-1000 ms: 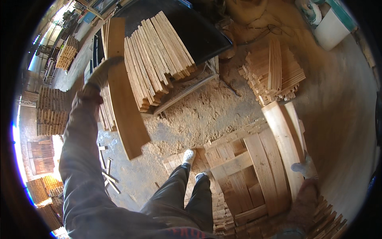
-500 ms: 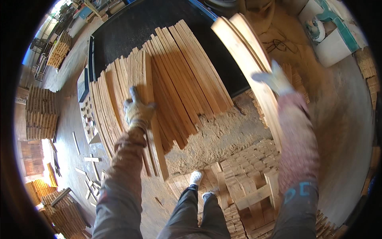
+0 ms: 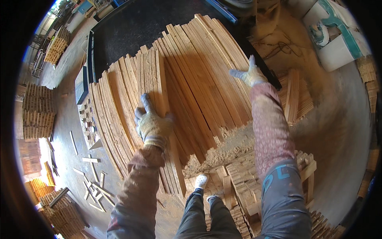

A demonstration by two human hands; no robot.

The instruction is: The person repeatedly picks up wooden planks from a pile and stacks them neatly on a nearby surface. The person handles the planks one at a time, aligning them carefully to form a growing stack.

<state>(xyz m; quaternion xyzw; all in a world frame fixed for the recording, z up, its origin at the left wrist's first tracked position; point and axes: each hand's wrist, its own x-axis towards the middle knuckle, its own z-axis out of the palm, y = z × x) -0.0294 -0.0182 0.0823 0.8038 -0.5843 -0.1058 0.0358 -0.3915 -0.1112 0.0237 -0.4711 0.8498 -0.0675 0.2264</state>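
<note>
Long narrow wooden strips [image 3: 199,75] lie side by side on a black table. My left hand [image 3: 153,125], in a pale work glove, rests on a raised bundle of strips [image 3: 149,75] in the row's middle. Its index finger points forward, and its thumb is blurred on the bundle's right side. At the row's right edge is my gloved right hand [image 3: 251,75], fingers spread, over or against the outermost strips [image 3: 227,40]. Nothing is held in it. Whether its fingertips touch the wood is hard to tell.
The black table surface [image 3: 123,30] extends beyond the strips. Right of it stands a stack of strips [image 3: 293,97]. Near my feet is a pallet of stacked wood [image 3: 248,179] with sawdust [image 3: 234,141] beside it. Loose offcuts [image 3: 95,191] lie on the floor at left.
My right hand has lowered the strips it held onto the row's right side and let go of them. My left hand stays on the raised bundle, appearing slightly further right and lower.
</note>
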